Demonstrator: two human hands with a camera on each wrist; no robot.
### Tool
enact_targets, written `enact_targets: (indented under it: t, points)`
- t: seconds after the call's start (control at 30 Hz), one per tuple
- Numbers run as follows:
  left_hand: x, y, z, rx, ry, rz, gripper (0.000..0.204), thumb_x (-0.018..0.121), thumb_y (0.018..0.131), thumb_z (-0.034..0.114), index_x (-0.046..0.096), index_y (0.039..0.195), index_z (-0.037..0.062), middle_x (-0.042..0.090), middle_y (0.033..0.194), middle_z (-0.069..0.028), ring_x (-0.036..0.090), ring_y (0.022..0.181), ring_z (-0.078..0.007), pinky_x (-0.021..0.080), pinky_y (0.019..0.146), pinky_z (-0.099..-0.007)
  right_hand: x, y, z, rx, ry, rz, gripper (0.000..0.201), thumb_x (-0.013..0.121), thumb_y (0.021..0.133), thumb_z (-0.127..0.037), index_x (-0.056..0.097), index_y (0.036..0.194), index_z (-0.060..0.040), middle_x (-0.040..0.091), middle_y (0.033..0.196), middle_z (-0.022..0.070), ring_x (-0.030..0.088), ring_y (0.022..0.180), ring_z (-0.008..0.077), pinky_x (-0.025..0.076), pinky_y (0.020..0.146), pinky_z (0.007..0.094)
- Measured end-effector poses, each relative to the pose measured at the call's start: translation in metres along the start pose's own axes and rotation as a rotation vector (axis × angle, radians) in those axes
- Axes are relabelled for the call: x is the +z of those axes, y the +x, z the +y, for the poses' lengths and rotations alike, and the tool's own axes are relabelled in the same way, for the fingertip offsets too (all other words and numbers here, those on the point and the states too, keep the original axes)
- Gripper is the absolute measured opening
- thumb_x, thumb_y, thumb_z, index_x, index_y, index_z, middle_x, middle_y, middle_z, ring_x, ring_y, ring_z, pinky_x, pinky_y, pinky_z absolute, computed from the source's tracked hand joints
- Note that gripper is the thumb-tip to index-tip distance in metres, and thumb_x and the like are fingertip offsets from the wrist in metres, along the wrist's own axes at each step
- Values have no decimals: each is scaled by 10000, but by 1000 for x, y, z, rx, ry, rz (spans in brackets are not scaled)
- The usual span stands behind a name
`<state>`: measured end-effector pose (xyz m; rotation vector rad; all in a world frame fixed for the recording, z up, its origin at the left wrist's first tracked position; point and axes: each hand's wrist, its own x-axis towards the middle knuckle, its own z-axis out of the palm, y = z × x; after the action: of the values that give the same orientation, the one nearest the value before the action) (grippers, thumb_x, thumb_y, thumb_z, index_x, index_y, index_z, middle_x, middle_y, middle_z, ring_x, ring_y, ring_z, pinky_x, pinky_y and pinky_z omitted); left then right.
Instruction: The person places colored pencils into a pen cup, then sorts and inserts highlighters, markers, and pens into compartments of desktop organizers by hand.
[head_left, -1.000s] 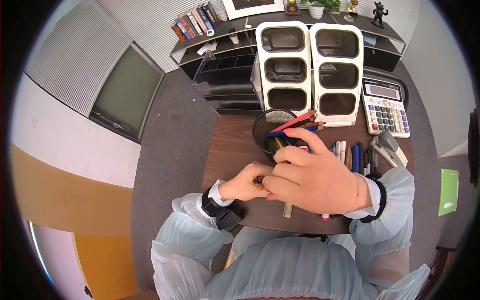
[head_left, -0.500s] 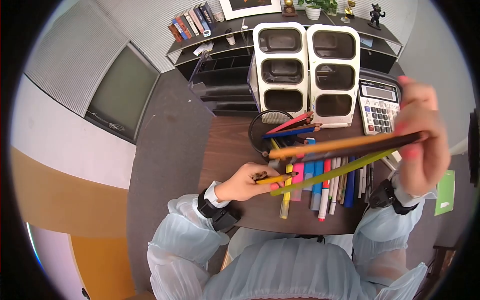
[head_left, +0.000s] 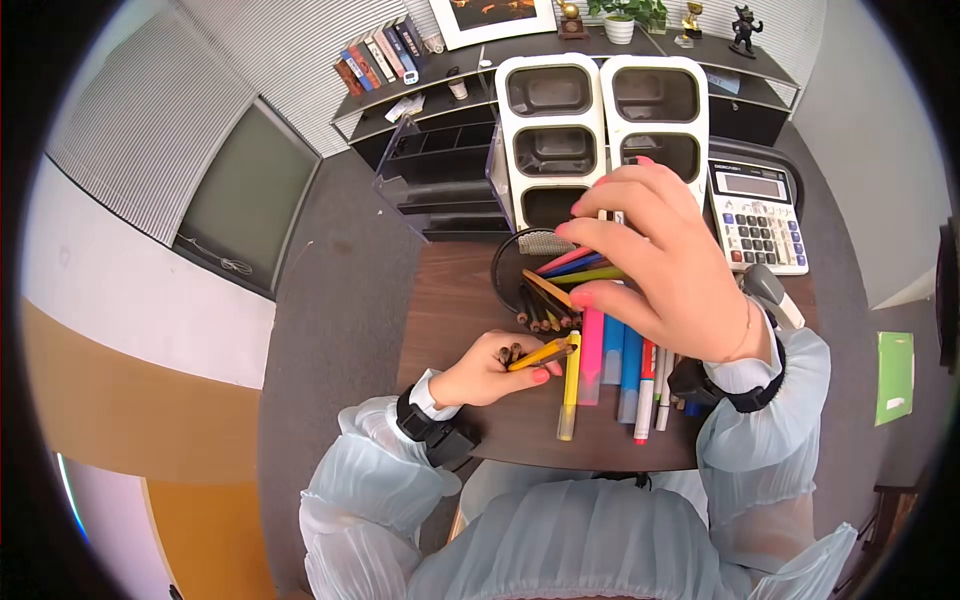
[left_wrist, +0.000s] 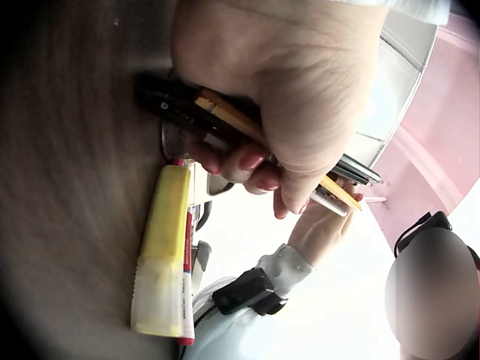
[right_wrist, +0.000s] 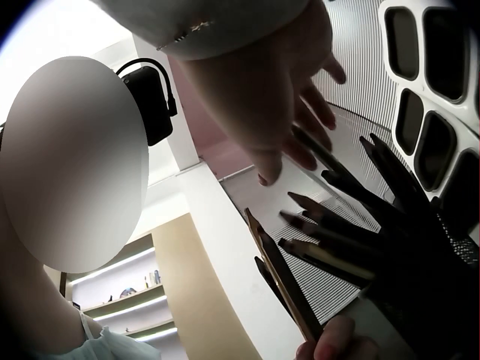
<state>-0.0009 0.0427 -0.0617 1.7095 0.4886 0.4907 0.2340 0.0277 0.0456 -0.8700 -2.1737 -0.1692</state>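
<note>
My left hand (head_left: 478,372) grips a small bunch of pencils low over the table, a yellow pencil (head_left: 540,355) outermost; the left wrist view shows dark ones beside it. Just beyond it, a black mesh pen cup (head_left: 496,262) lies tilted, with several pencils (head_left: 548,292) sticking out. Over the cup's right side is my right hand (head_left: 680,270), thumb and fingers apart. In the right wrist view its fingers (right_wrist: 319,105) are spread beside the pencil tips, with nothing gripped. A yellow highlighter (head_left: 570,390) lies just right of the left hand.
A pink highlighter (head_left: 591,360), blue highlighters (head_left: 629,375) and a red-and-white marker (head_left: 643,405) lie in a row on the table (head_left: 440,300). Behind stand two white compartment organizers (head_left: 602,130), a clear-sided organizer (head_left: 440,190), a calculator (head_left: 757,215) and a stapler (head_left: 772,290).
My right hand drew away from the left, swung right holding several pencils, then came back over the cup and let them go. More pencils now stick out there. The left hand stays nearly in place.
</note>
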Motion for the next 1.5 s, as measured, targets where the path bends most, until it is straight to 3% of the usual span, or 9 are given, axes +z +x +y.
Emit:
enact_targets:
  t: [0.37,0.43,0.47,0.57,0.87,1.0,1.07,1.3,1.5]
  points:
    - [4,-6,5,109,-186,65,172,621,836,101,614,957,-21,616,851,-28,512,759,-71,429,672,-242,30,-16,-41,-159,98,-119,386,724,635,-290,607,953,-107,522,737,-20,496,740,165,366,664,313]
    - [7,-3,12,329,-99,93,164,637,805,66,613,941,-22,627,872,-49,557,772,-88,450,665,-250,36,-17,-47,-193,158,-60,374,719,648,-274,594,956,-101,519,730,-20,490,715,164,363,679,303]
    - [2,-9,-7,153,-153,60,150,631,790,61,615,918,-16,634,873,-57,586,790,-113,469,676,-271,44,-21,-50,-187,149,-16,347,710,664,-258,579,941,-96,512,720,-22,481,707,160,357,707,305]
    - [-2,0,-29,182,119,-77,128,617,797,69,617,901,-6,636,866,-59,590,794,-120,474,690,-279,49,-23,-55,-110,174,-3,318,702,675,-248,577,925,-97,506,713,-23,472,703,154,354,734,315]
    - [6,-2,-14,165,-5,52,149,642,793,94,620,898,-9,633,844,-57,572,782,-107,461,684,-264,42,-20,-49,-208,201,-47,291,726,645,-213,614,895,-117,475,688,-22,481,712,146,360,767,340]
    - [0,-1,-1,129,89,-37,160,643,809,102,614,909,-19,630,844,-47,548,762,-85,447,676,-250,5,-12,-39,-124,312,0,336,758,598,-210,648,903,-118,494,685,11,491,682,186,369,794,378]
    - [2,-4,-7,-62,-27,43,159,632,830,102,611,928,-22,627,848,-40,535,745,-68,438,660,-237,-23,-8,-31,-88,317,-18,318,751,610,-205,647,893,-107,507,674,20,489,678,195,359,814,396]
    - [2,-1,-4,55,-99,2,162,632,823,57,608,972,-2,606,794,-25,498,689,-66,419,643,-219,-83,-16,-12,-68,164,26,245,626,797,-253,551,886,-38,554,733,57,449,688,177,295,938,512]
    - [0,1,-2,53,-109,-77,166,652,800,45,612,957,10,536,733,-5,458,671,-74,401,627,-228,-45,-11,-3,76,258,272,184,594,810,-124,528,910,15,566,832,107,507,783,218,314,949,536]
